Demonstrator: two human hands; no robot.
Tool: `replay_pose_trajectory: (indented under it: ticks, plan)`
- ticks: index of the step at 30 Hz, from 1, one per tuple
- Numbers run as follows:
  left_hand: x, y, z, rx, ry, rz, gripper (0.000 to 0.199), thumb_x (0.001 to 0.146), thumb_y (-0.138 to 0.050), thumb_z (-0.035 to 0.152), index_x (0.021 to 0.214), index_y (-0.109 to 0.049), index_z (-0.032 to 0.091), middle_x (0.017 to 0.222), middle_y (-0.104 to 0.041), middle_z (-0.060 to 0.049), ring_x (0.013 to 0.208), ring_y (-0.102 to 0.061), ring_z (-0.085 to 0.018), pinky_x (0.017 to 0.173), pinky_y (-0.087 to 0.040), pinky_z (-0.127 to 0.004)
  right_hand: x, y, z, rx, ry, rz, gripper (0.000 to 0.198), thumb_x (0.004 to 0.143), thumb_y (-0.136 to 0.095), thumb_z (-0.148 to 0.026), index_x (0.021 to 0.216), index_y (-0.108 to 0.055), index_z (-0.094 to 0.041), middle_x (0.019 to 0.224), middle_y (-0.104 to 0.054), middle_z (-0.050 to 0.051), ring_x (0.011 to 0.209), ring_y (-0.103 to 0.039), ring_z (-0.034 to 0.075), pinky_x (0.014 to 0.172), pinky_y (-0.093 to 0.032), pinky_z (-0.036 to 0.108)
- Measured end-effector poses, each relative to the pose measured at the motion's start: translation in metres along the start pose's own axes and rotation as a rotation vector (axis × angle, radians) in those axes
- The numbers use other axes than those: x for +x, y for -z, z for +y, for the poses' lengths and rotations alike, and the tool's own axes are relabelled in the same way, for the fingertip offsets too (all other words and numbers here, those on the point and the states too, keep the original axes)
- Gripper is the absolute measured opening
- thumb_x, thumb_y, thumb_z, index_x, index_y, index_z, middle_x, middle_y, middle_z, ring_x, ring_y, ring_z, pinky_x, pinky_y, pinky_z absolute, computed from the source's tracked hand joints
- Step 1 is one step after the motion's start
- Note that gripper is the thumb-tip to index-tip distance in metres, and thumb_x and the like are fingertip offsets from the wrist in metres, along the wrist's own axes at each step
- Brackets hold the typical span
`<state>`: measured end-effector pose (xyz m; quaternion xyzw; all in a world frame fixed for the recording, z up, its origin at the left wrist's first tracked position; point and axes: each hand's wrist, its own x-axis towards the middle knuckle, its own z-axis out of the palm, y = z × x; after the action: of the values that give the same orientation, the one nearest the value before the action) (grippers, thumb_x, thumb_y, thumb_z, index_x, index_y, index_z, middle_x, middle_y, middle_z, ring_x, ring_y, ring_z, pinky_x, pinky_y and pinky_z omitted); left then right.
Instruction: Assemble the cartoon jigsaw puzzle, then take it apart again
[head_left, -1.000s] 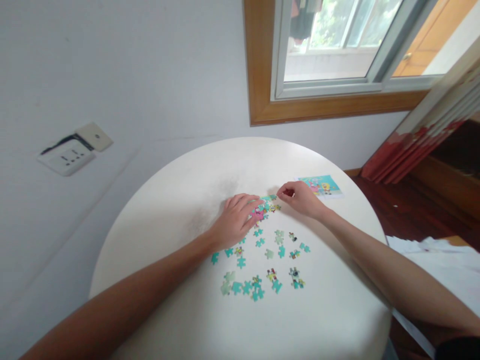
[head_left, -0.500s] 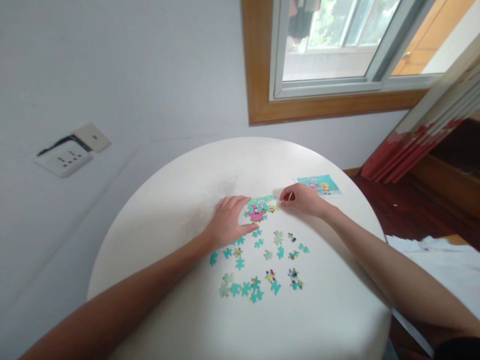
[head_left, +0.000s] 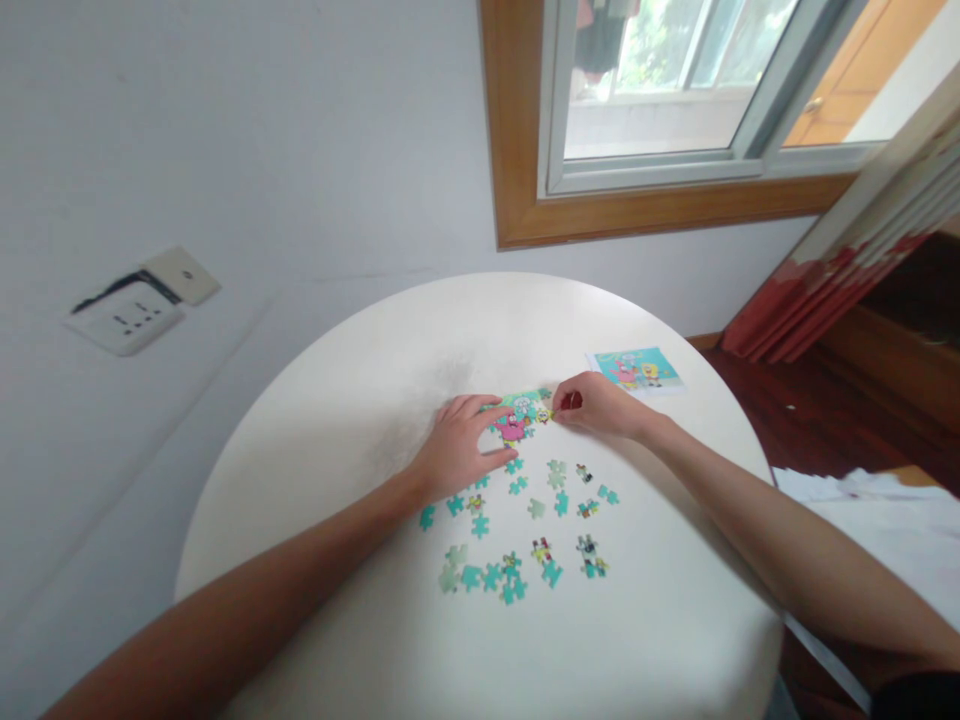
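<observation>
The left hand (head_left: 459, 450) is splaying loosely by the puzzle (head_left: 513, 429), the right hand (head_left: 600, 403), grasp indiscernible, is working its edge, where light, probably stiff pieces are inviting rim grips.

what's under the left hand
The left hand covers part of the white table and overlaps the left side of the joined puzzle; loose teal pieces show along its near edge. Anything beneath the palm is hidden.
</observation>
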<state>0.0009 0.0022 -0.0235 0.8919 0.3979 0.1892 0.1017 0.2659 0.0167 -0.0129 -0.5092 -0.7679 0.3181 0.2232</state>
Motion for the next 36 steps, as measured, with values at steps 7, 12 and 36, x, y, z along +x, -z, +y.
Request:
replay_pose_trajectory:
  ticks: [7,12,36]
  plan:
    - [0.002,0.000,-0.004,-0.005,-0.019,-0.021,0.046,0.081,-0.068,0.049,0.123,-0.063,0.031,0.131,-0.056,-0.005,0.121,-0.047,-0.028,0.103,-0.036,-0.046,0.002,-0.003,0.002,-0.044,0.024,0.017,0.010,0.071,-0.062,-0.020,0.073,-0.072,-0.017,0.061,-0.065,0.001,0.056,-0.056,0.012,0.055,-0.039,0.025]
    - [0.005,0.000,-0.009,-0.001,-0.039,-0.038,0.047,0.081,-0.069,0.048,0.124,-0.062,0.030,0.132,-0.056,-0.006,0.121,-0.047,-0.028,0.103,-0.036,-0.046,0.003,-0.005,0.001,-0.049,0.022,0.041,0.011,0.071,-0.062,-0.020,0.073,-0.072,-0.016,0.061,-0.065,0.001,0.055,-0.055,0.012,0.055,-0.039,0.024]
    - [0.010,0.025,-0.013,-0.101,-0.022,0.146,0.022,0.092,-0.053,0.030,0.108,-0.065,0.020,0.109,-0.067,-0.006,0.104,-0.059,-0.021,0.097,-0.045,-0.041,-0.001,0.011,-0.004,-0.005,0.037,0.137,0.012,0.078,-0.059,-0.023,0.074,-0.068,-0.017,0.067,-0.067,0.004,0.061,-0.057,0.013,0.059,-0.042,0.026]
